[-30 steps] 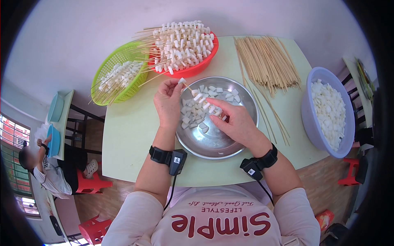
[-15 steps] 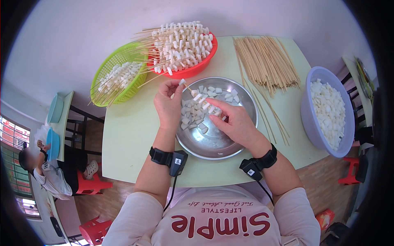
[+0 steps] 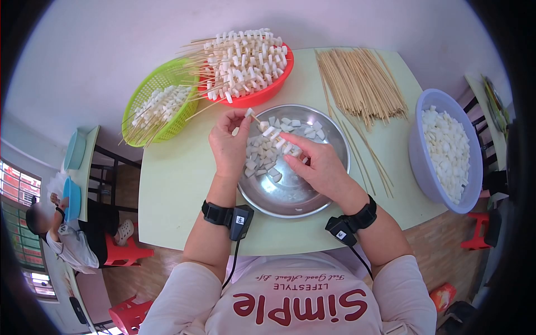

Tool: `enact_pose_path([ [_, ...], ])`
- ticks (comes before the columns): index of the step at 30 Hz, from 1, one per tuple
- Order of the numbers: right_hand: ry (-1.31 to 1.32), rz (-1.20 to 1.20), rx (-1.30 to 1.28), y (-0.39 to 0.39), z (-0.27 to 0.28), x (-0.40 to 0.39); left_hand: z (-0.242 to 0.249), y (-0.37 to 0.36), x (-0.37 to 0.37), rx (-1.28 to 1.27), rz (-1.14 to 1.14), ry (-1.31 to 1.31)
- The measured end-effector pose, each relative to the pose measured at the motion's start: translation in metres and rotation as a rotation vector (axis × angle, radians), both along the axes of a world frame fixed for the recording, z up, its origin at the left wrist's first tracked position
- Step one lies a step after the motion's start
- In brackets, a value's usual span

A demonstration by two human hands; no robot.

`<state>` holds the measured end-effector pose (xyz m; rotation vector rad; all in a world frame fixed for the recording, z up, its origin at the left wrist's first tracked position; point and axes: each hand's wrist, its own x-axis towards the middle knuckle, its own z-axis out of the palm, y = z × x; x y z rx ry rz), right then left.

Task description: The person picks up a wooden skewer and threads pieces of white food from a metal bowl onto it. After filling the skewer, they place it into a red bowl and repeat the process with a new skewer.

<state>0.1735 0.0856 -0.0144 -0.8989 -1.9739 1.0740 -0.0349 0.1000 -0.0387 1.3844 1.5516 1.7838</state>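
Note:
Over the left part of a round metal bowl, my left hand pinches a white piece at the tip of a wooden skewer. My right hand is closed on the same skewer, which carries several white pieces and slants down to the right. The skewer's lower end is hidden by my right fingers. Loose white pieces lie in the bowl beneath both hands.
A red basin heaped with loaded skewers and a green basket stand behind on the left. Bare skewers lie at the back right. A purple tub of white pieces stands right. Another person sits far left.

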Motion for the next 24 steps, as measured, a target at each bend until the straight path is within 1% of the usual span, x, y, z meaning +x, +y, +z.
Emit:
enact_pose_path([
  [8,0.019,-0.002,-0.024,0.0,0.002,0.0,0.002,-0.001,0.001,0.023,0.016,0.058],
  [9,0.019,-0.002,-0.025,0.0,0.0,0.0,0.002,-0.001,0.001,0.036,0.035,0.096],
  [11,-0.026,-0.04,0.098,-0.002,-0.005,-0.002,0.002,-0.002,0.001,0.046,0.053,0.135],
  [12,-0.026,-0.04,0.097,-0.001,-0.007,-0.003,0.001,-0.001,0.0,0.05,0.065,0.156],
  [14,0.105,0.004,-0.021,0.002,-0.008,-0.002,0.0,-0.001,0.0,0.054,0.077,0.177],
  [15,0.105,0.004,-0.021,0.004,-0.007,-0.001,0.0,0.0,0.0,0.054,0.08,0.18],
  [17,0.118,0.049,-0.405,0.006,-0.004,0.003,0.0,0.0,0.0,0.056,0.085,0.184],
  [18,0.119,0.05,-0.405,0.006,-0.003,0.003,0.0,0.0,0.0,0.058,0.08,0.185],
  [20,0.055,0.014,-0.283,0.004,-0.002,0.002,0.0,0.0,0.0,0.058,0.074,0.186],
  [21,0.055,0.013,-0.285,0.003,-0.003,0.001,-0.001,0.0,0.0,0.06,0.066,0.178],
  [23,-0.062,-0.073,0.178,-0.001,-0.009,-0.002,-0.001,0.0,0.0,0.06,0.057,0.17],
  [24,-0.062,-0.073,0.176,-0.001,-0.007,-0.001,0.001,-0.001,0.001,0.051,0.037,0.139],
])
